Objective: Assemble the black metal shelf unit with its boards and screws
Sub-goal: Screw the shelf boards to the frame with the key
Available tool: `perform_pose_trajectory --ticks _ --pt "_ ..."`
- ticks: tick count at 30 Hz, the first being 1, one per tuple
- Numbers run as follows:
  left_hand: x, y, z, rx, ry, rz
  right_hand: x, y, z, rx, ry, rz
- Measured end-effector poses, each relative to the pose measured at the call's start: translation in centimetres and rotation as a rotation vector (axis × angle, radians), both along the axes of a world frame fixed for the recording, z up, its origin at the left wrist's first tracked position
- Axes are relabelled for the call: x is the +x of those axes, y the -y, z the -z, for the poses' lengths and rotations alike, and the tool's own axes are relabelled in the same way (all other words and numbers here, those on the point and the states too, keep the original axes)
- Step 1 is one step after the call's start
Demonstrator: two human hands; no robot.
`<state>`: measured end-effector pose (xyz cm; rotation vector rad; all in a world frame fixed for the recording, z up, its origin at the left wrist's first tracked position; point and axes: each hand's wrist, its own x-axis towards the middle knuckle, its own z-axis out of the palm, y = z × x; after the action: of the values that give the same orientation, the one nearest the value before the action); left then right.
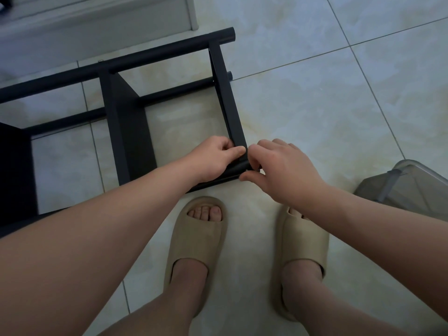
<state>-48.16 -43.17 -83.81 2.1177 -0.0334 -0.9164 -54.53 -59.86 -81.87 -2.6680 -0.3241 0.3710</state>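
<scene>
Standing over it, I would say the job here is getting the near right corner of the black shelf unit (126,112) joined: lining up the end rail (228,105) with the near pole (234,169) and starting a fixing there, though no screw is visible. To do it well, the left hand (213,158) should keep the rail pressed square against the pole so the holes stay matched. The right hand (278,166) should turn with light finger pressure only, so a thread catches cleanly and does not cross. Tightening hard can wait until the joint sits flush.

The unit lies on its side on the tiled floor (315,93), with a black board (131,122) already fitted between its poles. The left hand is closed on the foot of the end rail, thumb laid across it and fingers curled round the inner edge. The right hand pinches the very end of the near pole, thumb beneath and fingertips on top; whether anything small is under them is hidden. The two hands almost touch at that corner, just ahead of the person's beige slippers (196,241). A clear plastic container (412,187) stands well off to the right
</scene>
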Motion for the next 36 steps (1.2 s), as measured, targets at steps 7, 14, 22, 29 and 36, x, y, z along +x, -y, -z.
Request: perform_pose_trajectory --ticks 7,14,22,29,36 --pt "-0.1 0.0 -0.2 -0.018 -0.015 -0.004 0.3 0.4 0.1 0.049 -0.042 -0.024" --pt "-0.3 -0.1 -0.4 -0.017 -0.002 0.029 0.2 0.8 0.6 0.141 -0.012 -0.027" --pt "-0.3 0.0 -0.1 -0.016 -0.002 0.061 0.7 1.5 1.3 0.191 -0.112 0.014" --pt "1.6 0.2 -0.2 -0.014 -0.038 0.081 1.8 2.0 0.6 0.224 -0.094 0.028" --pt "2.9 2.9 -0.2 -0.161 -0.087 -0.079 2.6 2.4 -0.1 -0.047 0.168 0.086"
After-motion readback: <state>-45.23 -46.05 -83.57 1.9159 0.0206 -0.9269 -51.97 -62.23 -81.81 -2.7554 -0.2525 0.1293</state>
